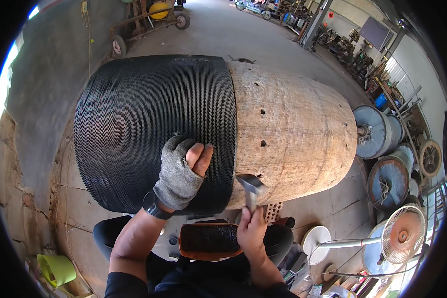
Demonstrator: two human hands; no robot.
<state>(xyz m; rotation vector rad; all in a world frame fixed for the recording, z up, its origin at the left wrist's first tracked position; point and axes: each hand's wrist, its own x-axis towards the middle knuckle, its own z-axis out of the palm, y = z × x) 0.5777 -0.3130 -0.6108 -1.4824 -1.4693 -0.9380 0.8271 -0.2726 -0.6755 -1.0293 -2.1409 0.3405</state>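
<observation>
A large roller lies crosswise in front of me. Rows of black toothed wire (144, 109) cover its left part, while the right part is a bare, tan drum surface (298, 124) with several dark holes. My left hand (180, 171), in a grey fingerless glove, rests curled on the toothed wire near the covering's right edge. Anything inside those fingers is too small or hidden to make out. My right hand (252, 231) is wrapped round the handle of a hammer (252, 186). The hammer's head stands upward, by the drum's near side, just right of the wire's edge.
An orange-rimmed tray (211, 257) with dark contents sits at my lap. To the right stand metal drums (390, 181) and a fan (403, 233). A green bucket (57, 269) lies at lower left. Beyond the roller is a wheeled cart (149, 22).
</observation>
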